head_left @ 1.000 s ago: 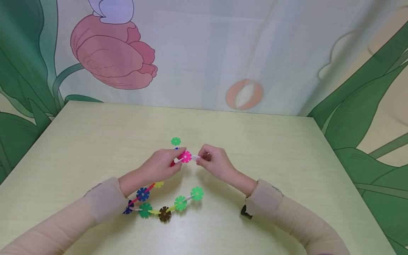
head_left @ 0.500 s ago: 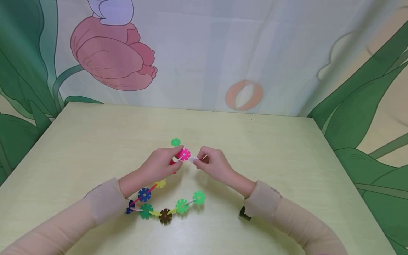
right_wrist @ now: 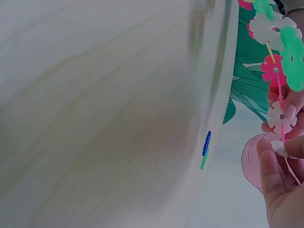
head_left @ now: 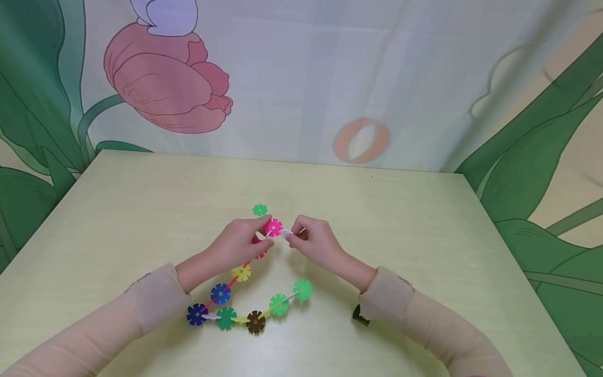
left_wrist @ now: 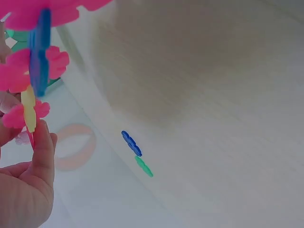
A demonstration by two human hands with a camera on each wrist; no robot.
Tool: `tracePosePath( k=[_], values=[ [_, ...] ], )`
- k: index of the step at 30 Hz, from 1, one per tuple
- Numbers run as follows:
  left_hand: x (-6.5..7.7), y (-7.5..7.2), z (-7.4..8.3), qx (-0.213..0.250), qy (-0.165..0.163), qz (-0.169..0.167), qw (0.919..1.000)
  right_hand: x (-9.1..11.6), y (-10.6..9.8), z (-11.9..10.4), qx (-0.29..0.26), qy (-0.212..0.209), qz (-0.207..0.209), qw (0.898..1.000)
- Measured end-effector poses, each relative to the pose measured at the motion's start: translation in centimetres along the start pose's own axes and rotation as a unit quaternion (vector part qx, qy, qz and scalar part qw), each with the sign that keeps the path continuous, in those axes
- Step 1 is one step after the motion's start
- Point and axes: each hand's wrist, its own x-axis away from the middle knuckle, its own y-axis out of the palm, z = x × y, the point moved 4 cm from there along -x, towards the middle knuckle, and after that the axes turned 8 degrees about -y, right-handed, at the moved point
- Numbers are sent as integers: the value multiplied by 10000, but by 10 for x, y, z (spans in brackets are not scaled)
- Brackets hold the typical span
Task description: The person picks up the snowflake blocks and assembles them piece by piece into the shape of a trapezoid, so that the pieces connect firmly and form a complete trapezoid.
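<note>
My left hand [head_left: 240, 243] pinches a pink snowflake disc [head_left: 274, 227], part of a chain of slotted plastic discs. My right hand [head_left: 317, 241] holds a white snowflake disc [head_left: 285, 234] right beside the pink one. Whether their slots are joined is too small to tell. From under the left hand the chain runs toward me past a yellow disc [head_left: 241, 272] and a blue disc [head_left: 221, 294]. It bends at a dark blue disc [head_left: 197, 314], then passes a brown disc [head_left: 256, 322] and ends at a light green disc [head_left: 303, 289]. In the right wrist view, pink and white discs alternate near the fingers.
A loose green disc [head_left: 260, 210] lies beyond the left hand. Next to it is a blue disc [left_wrist: 131, 143], hidden in the head view. The pale tabletop [head_left: 400, 209] ends at a printed curtain [head_left: 282, 78]. A small black object [head_left: 360, 315] shows by the right cuff.
The chain on the table has slid right and a little nearer me, so the dark blue disc has come clear of the left sleeve. The right hand has shifted slightly left; both grips are kept.
</note>
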Motion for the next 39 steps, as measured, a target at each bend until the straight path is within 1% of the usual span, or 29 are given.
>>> tracePosePath(
  k=[4,7,11,14,21,24,31,32,35,38,39],
  values=[
    [-1,1,-4,303,-107,-193,9993,0,-1,-1,4,-1,22,10000],
    [-2,1,-7,470,-203,-241,9984,0,-1,-1,47,23,21,10000],
    [-3,0,-10,544,-345,-139,9978,0,0,-3,27,28,-51,10000],
    [-3,0,-8,593,-440,-72,9972,0,2,-4,-15,4,-69,10000],
    [-3,-1,0,583,-394,49,9975,-2,5,-7,43,5,-14,10000],
    [-2,-1,1,685,-408,71,9968,-3,6,-6,41,25,1,10000],
    [-2,-2,0,973,-700,-118,9927,-4,8,-6,61,-121,111,9998],
    [-2,-2,0,992,-741,-140,9922,-3,7,-11,48,-117,127,9998],
    [-2,0,-1,1090,-883,-218,9899,-3,7,-12,51,-156,209,9996],
    [-1,1,-3,1320,-973,-293,9860,-2,7,-12,103,-215,266,9994],
    [-1,2,-3,1409,-1007,-301,9844,-3,8,-8,132,-266,294,9991]
  ],
)
